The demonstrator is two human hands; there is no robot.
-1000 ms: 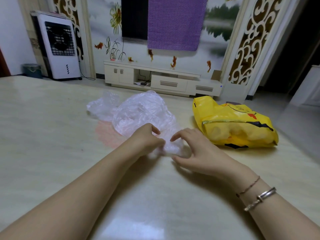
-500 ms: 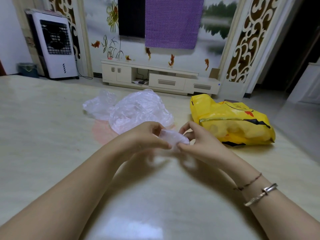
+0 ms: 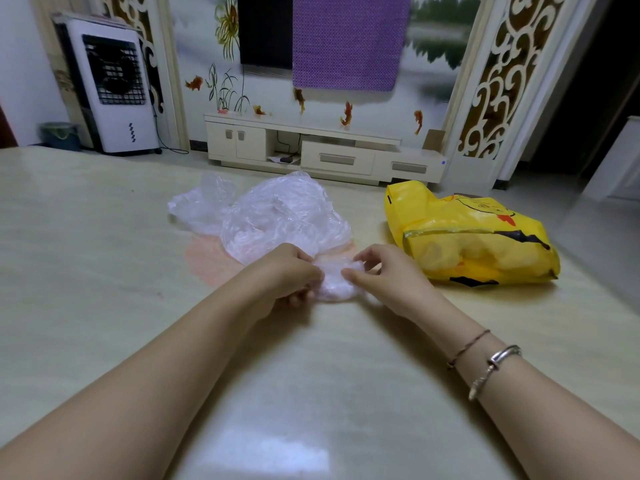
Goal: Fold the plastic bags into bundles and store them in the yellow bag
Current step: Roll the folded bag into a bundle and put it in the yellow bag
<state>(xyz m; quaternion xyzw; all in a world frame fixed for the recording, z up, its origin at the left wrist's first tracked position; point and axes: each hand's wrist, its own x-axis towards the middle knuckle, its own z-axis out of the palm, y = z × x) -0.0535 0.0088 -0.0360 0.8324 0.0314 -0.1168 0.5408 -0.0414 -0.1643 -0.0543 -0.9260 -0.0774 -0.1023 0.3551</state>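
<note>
A small bundle of clear plastic bag [image 3: 335,281] sits between my hands, low over the table's middle. My left hand [image 3: 282,276] grips its left side with curled fingers. My right hand [image 3: 384,271] pinches its right edge between thumb and fingertips. Behind the hands lies a loose heap of crumpled clear plastic bags [image 3: 277,216] on the table. The yellow bag [image 3: 474,237], printed with a cartoon face, lies on its side to the right, bulging with contents, about a hand's width from my right hand.
The glossy beige table [image 3: 104,271] stretches wide to the left and toward me. A faint pink patch [image 3: 207,261] shows on the table under the heap. Beyond the table stand a white TV cabinet [image 3: 322,150] and a white air cooler [image 3: 110,84].
The bundle was lifted off the table and pinched between both hands half a second ago; now it sits lower and my left hand has closed more tightly round it.
</note>
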